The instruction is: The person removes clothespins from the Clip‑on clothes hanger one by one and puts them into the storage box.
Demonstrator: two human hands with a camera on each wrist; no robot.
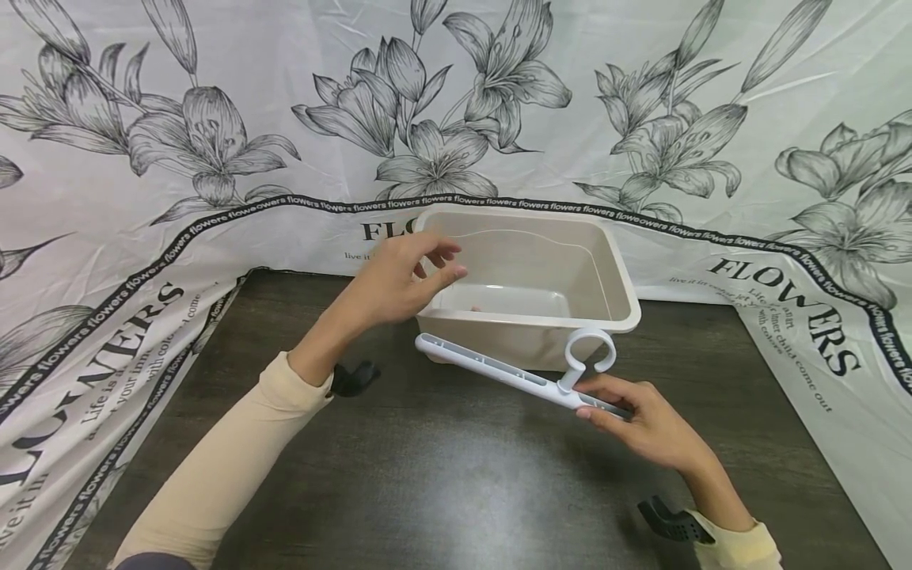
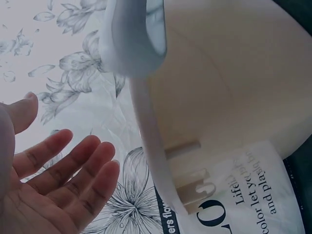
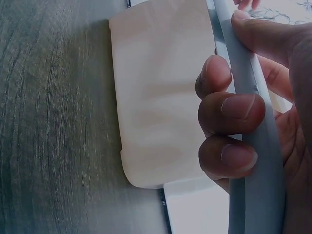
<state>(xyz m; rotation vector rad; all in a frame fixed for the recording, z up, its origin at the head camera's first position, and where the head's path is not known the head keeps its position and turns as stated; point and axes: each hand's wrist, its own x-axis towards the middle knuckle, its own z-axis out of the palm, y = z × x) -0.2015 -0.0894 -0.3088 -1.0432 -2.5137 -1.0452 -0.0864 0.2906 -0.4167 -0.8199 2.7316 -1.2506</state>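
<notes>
A light blue-grey plastic hanger (image 1: 492, 372), a long slotted bar with a round C-shaped hook (image 1: 575, 348), is held in front of a beige bin (image 1: 527, 319). My right hand (image 1: 659, 427) grips the bar close to its right end; in the right wrist view its fingers (image 3: 231, 114) curl around the bar. The bar slants up to the left, overlapping the bin's front wall. Over the bin's left rim, my left hand (image 1: 406, 277) holds nothing, its fingers relaxed and apart. In the left wrist view the hanger's rounded end (image 2: 131, 48) appears beyond those fingers.
The bin stands at the back of a dark wood-grain table (image 1: 456, 475), against a white floral cloth (image 1: 285, 79) that hangs behind and along both sides. Dark straps (image 1: 673, 522) show at the wrists.
</notes>
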